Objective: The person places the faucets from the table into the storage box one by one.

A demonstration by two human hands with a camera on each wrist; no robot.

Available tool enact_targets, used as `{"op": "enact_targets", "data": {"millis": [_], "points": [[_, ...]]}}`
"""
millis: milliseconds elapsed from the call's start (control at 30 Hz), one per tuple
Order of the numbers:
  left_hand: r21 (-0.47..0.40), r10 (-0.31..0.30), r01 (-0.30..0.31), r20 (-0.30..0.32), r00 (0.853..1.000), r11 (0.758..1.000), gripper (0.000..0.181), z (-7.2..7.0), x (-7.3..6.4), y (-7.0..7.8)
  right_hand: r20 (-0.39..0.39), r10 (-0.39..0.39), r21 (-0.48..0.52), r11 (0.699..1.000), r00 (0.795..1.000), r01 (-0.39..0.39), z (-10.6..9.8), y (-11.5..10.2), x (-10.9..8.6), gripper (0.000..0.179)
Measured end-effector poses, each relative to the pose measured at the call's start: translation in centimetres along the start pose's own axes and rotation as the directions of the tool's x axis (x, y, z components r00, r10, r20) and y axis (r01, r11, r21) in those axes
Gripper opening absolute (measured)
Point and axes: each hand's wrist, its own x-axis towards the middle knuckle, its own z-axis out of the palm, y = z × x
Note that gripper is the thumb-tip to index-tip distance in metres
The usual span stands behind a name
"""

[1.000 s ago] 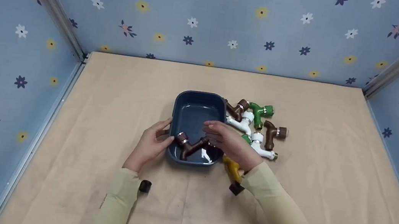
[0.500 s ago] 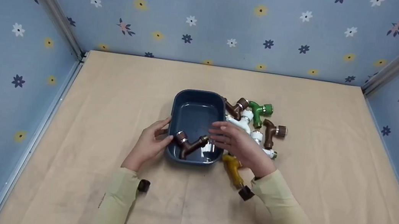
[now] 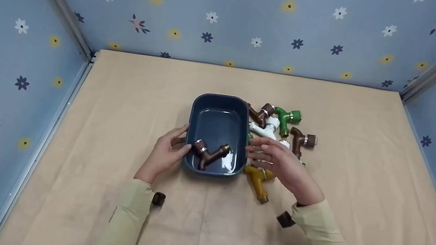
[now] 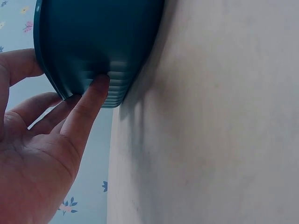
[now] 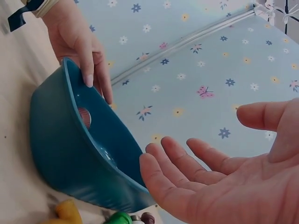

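While the left hand (image 3: 163, 151) pinches the left rim of the blue basin (image 3: 217, 126), only the left wrist view shows a fingertip (image 4: 99, 83) against its ribbed outer wall. Inside, at the near end, lies a brown tap (image 3: 208, 158), whole only from the head; right of the basin come a yellow tap (image 3: 256, 181) and the right hand (image 3: 282, 162), fingers apart.

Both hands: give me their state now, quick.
Left hand: holding the blue tub by its rim.
Right hand: open, holding nothing.
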Motion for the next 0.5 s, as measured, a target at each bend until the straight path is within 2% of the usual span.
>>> {"op": "enact_targets", "data": {"millis": [267,500], "points": [[-0.074,0.053,-0.054,-0.008,0.999,0.996,0.060,0.1,0.1,-0.4,-0.031,0.032,-0.089,0.995,0.999,-0.035,-0.8,0.7,-1.6,0.037],[-0.002,0.041,-0.042,-0.014,0.999,0.999,0.059,0.0,0.1,-0.4,-0.073,0.048,-0.129,0.990,0.996,-0.058,-1.4,2.0,-2.7,0.038]]}}
